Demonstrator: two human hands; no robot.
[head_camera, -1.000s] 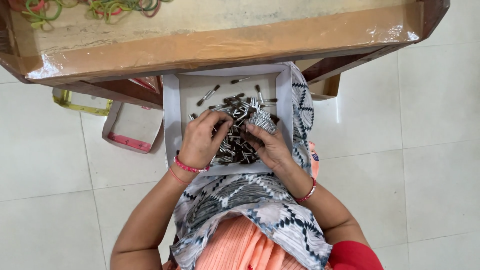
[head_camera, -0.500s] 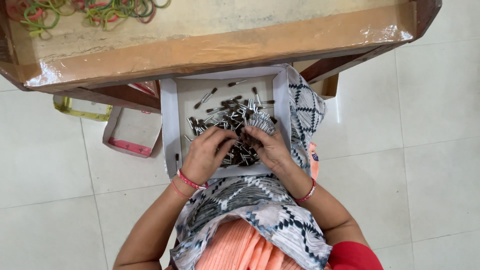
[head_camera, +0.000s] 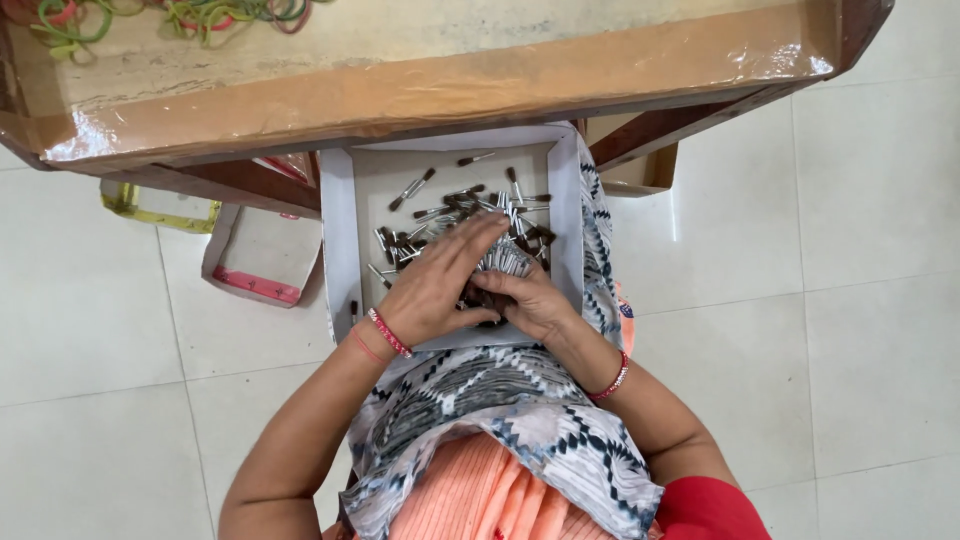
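Observation:
A shallow white cardboard box (head_camera: 339, 225) rests on my lap, holding several small metal pins with dark brown tips (head_camera: 450, 200). My left hand (head_camera: 435, 285) lies flat with fingers stretched across the pile, pressing toward the right. My right hand (head_camera: 530, 298) is curled around a bundle of the pins (head_camera: 505, 262), gripping them against my left fingers. Both wrists wear red bangles.
A wooden table (head_camera: 420, 85) with a taped edge stands in front, with coloured rubber bands (head_camera: 210, 12) at its far left. Empty cardboard box lids (head_camera: 255, 262) lie on the white tiled floor at the left. A patterned scarf (head_camera: 500, 400) covers my lap.
My left hand has moved from the pile's left side to lie flat across it, fingers extended right. My right hand has closed tighter on the gathered bundle.

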